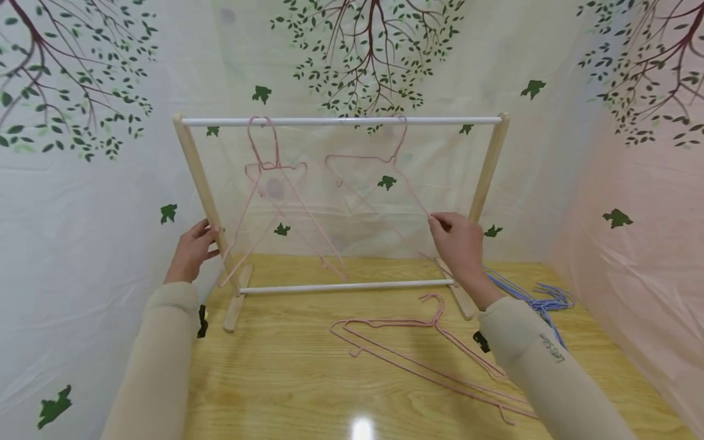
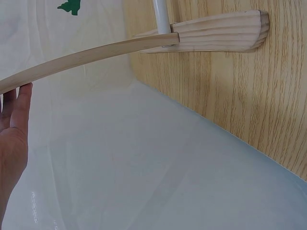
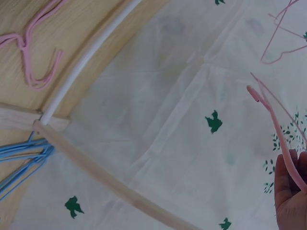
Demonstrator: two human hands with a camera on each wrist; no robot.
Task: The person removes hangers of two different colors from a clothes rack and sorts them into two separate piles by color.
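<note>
A pink clothes hanger [image 1: 410,186] is pinched between the thumb and fingers of my right hand [image 1: 461,244] by its sloping right side. Its hook overlaps the white top rod [image 1: 341,121] of a small rack; whether it bears on the rod I cannot tell. Further left, pink hangers [image 1: 310,214] hang from that rod, their hooks side by side. With its fingers fairly straight, my left hand [image 1: 192,247] touches the rack's left wooden post [image 1: 199,168]. In the left wrist view, fingertips [image 2: 26,91] meet the post's edge.
Pink hangers [image 1: 385,324] lie overlapped on the wooden table [image 1: 264,379] before the rack. Blue hangers [image 1: 541,302] lie bundled behind the right foot [image 1: 459,296]. A white lower rod [image 1: 346,286] joins the feet. Leaf-printed sheets [image 1: 621,183] surround the table.
</note>
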